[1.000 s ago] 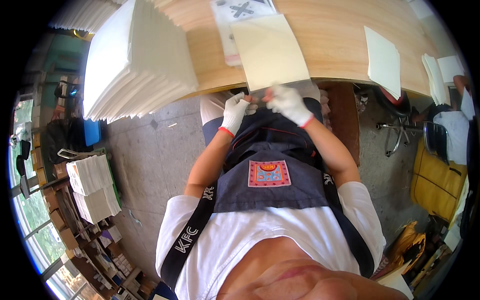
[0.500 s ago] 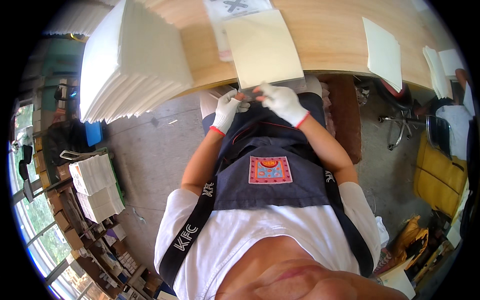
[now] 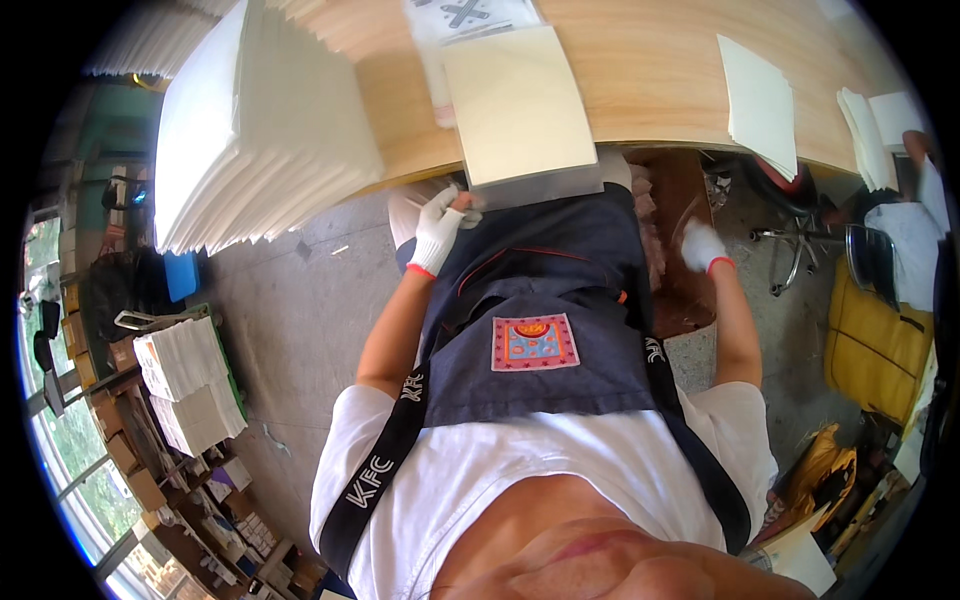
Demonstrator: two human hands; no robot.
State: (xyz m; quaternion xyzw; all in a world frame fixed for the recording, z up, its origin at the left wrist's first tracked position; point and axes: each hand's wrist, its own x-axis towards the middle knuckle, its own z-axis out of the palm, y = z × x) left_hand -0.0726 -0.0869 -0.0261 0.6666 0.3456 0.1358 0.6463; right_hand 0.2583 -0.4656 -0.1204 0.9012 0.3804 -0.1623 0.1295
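A stack of cream sheets [image 3: 520, 105] with a grey front side lies at the table's front edge, ahead of my lap. Just left of its near corner is my left hand [image 3: 438, 228], in a white glove with bare fingertips and a red cuff. Its fingers are curled in, and whatever they may pinch is too small to make out. Off to the right, my right hand [image 3: 702, 246], gloved the same way, is over a brown open box [image 3: 685, 200] beside my thigh. Motion blurs its fingers. Pinkish crumpled material [image 3: 650, 225] shows along the box's left side.
A tall stack of white sheets [image 3: 270, 130] stands at the table's left. Smaller white sheets [image 3: 757, 105] lie at the right, and a printed plastic bag [image 3: 470, 14] is behind the cream stack. An office chair [image 3: 795, 240] and another person's arm [image 3: 918, 152] are at far right.
My right hand has moved from beside the cream stack out to the right, over the brown box. My left hand has shifted slightly left and stays near the stack's corner.
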